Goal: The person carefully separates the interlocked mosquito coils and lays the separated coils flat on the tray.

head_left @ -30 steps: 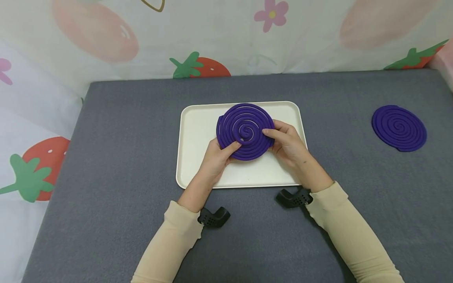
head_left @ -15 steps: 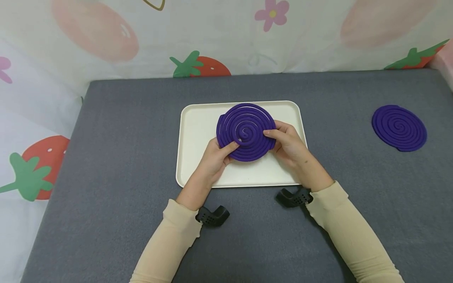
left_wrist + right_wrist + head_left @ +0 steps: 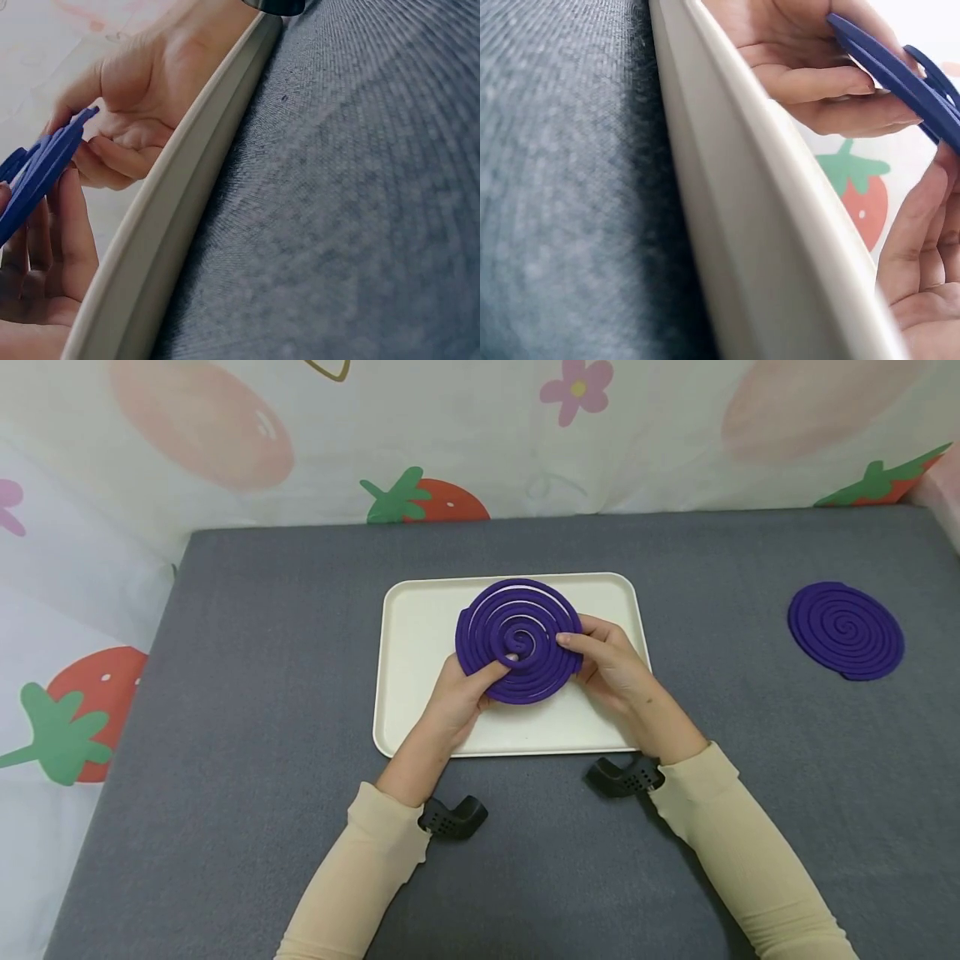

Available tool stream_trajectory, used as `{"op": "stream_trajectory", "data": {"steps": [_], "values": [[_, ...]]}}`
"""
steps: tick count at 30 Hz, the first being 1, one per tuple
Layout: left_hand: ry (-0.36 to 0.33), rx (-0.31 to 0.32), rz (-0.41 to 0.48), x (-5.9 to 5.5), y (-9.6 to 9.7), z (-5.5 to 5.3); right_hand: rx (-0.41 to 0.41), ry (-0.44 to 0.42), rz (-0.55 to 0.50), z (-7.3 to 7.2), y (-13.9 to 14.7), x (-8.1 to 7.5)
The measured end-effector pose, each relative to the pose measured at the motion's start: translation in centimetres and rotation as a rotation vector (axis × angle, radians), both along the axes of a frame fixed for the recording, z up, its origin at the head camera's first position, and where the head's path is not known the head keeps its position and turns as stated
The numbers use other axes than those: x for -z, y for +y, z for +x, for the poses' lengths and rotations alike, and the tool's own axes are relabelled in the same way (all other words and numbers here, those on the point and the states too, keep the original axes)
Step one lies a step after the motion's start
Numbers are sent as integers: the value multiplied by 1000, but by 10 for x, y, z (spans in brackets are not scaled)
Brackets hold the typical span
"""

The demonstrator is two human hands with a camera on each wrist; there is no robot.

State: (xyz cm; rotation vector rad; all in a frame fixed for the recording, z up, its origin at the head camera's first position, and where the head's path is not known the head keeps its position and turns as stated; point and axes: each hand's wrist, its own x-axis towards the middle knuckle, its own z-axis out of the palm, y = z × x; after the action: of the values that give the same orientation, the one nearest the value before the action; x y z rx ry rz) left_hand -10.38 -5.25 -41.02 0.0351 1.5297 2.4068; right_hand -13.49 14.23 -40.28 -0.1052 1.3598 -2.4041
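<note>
A purple mat coiled in a flat spiral (image 3: 516,641) is held up over the white tray (image 3: 408,627) in the head view. My left hand (image 3: 456,697) grips its lower left edge, the thumb lying on top near the centre and the fingers beneath. At the right edge, my right hand (image 3: 618,672) pinches it with the thumb on top. Seen edge-on in the left wrist view, the coil (image 3: 45,169) has some rings standing apart, with fingers under it. The right wrist view shows the coil (image 3: 900,79) tilted, well above the tray rim (image 3: 780,172).
A second purple spiral mat (image 3: 846,631) lies flat on the grey cloth-covered table (image 3: 262,693), toward the right. Behind the table hangs a white curtain (image 3: 660,427) printed with strawberries and flowers. Black wrist cameras (image 3: 453,818) sit near the tray's front edge.
Gaps between the held mat's rings show wider near its centre and top, and it has shifted very slightly left. Both hands keep their hold and have barely moved.
</note>
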Motion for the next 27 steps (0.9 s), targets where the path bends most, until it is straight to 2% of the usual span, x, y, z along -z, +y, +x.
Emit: {"op": "stream_trajectory", "data": {"steps": [9, 18, 23, 27], "values": [[-16, -35, 55, -1, 0, 0, -22, 10, -51, 0, 0, 1], [-17, -35, 90, 0, 0, 0, -4, 15, -124, 1, -1, 3], [-9, -33, 90, 1, 0, 0, 75, 37, -122, 0, -2, 2], [-14, -22, 67, 1, 0, 0, 165, 76, -46, -1, -3, 1]]}}
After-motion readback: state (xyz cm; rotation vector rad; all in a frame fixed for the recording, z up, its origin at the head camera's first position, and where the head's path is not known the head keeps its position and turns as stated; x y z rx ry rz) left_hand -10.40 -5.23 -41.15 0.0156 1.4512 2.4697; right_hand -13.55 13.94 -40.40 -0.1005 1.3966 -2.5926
